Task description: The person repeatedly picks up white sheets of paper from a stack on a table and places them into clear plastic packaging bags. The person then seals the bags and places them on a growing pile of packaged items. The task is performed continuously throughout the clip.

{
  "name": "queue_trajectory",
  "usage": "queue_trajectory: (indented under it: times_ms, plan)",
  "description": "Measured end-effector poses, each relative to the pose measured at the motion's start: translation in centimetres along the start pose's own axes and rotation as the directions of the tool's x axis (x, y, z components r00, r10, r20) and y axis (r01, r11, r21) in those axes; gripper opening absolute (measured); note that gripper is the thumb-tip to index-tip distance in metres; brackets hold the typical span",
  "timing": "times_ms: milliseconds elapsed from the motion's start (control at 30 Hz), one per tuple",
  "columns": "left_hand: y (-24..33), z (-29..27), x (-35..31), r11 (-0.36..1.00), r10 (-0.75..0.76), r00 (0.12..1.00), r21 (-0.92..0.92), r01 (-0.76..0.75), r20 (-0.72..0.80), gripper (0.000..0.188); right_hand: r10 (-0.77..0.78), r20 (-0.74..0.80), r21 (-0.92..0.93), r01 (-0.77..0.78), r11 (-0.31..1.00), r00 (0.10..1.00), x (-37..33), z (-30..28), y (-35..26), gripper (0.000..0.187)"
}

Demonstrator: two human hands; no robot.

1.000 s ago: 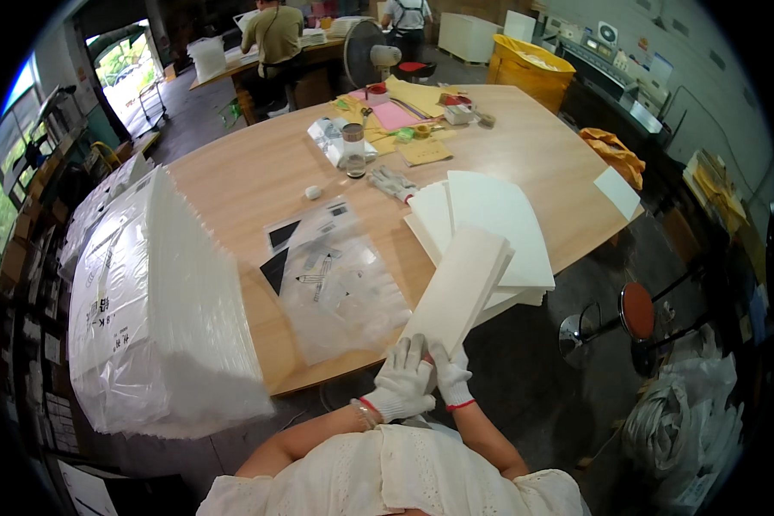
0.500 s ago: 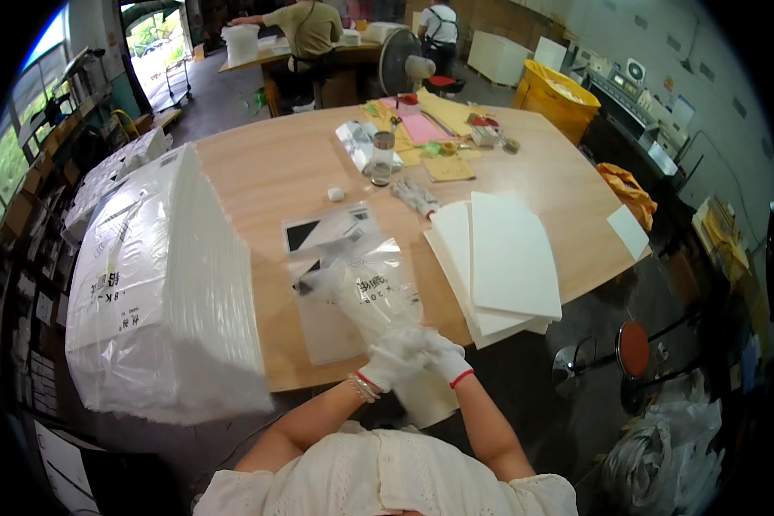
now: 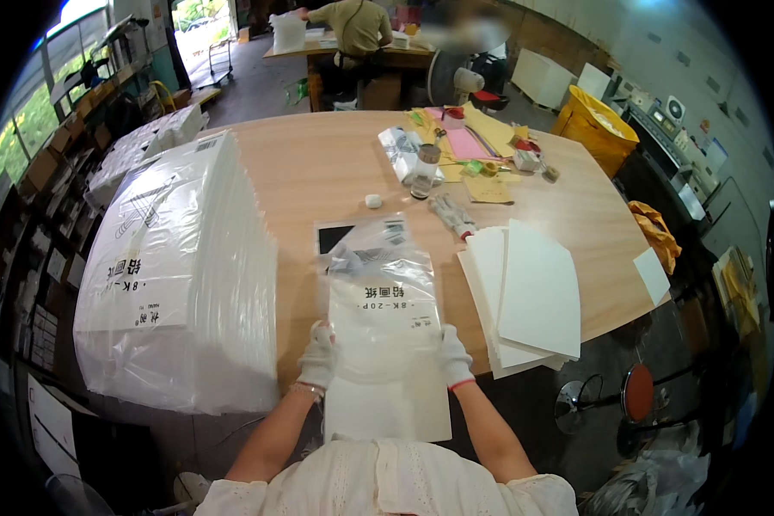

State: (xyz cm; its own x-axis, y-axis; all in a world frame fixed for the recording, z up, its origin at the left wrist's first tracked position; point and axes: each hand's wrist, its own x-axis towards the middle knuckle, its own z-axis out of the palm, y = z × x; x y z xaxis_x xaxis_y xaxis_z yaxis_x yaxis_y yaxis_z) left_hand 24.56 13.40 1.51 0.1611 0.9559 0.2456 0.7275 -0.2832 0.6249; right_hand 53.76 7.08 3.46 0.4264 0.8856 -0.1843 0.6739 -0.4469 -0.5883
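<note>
A clear plastic bag (image 3: 378, 288) with black print lies in front of me at the table's near edge. A stack of white paper (image 3: 387, 404) sits partly inside it, its near end sticking out toward my body. My left hand (image 3: 318, 355), in a white knit glove, grips the bag's left edge. Opposite it, my right hand (image 3: 456, 356), gloved the same way, grips the right edge. Beneath the bag's far end lie more flat printed bags (image 3: 335, 238). The fingertips under the edges are partly hidden.
A tall pile of filled bags (image 3: 176, 301) stands at left. Loose white sheets (image 3: 537, 297) lie fanned at right, near a spare glove (image 3: 452, 217), a glass jar (image 3: 424, 172) and coloured papers (image 3: 464, 142). A round stool (image 3: 637, 394) stands beyond the right edge; a co-worker (image 3: 357, 34) sits behind.
My hands have moved apart, from together at the bag's mouth to its two sides. The bag now lies flat and straight around the paper. The view has shifted slightly.
</note>
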Motion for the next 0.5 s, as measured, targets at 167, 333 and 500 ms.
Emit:
queue_trajectory:
  times_ms: [167, 333, 500]
  plan:
    - [4.6, -4.4, -2.4, 0.907, -0.293, 0.909, 0.387, 0.167, 0.295, 0.024, -0.204, -0.131, 0.071, 0.214, 0.974, 0.97, -2.3, 1.3, 3.2, 0.022]
    - [4.3, -5.8, -5.6, 0.943, -0.243, 0.886, 0.311, 0.12, 0.396, 0.023, -0.283, -0.105, 0.052, 0.29, 0.956, 0.953, -6.3, 1.5, 4.6, 0.024]
    - [2.0, -10.3, -14.0, 0.984, 0.032, 0.728, -0.149, 0.096, 0.685, 0.019, -0.452, -0.028, 0.274, 0.442, 0.854, 0.891, -19.6, -5.0, 1.2, 0.019]
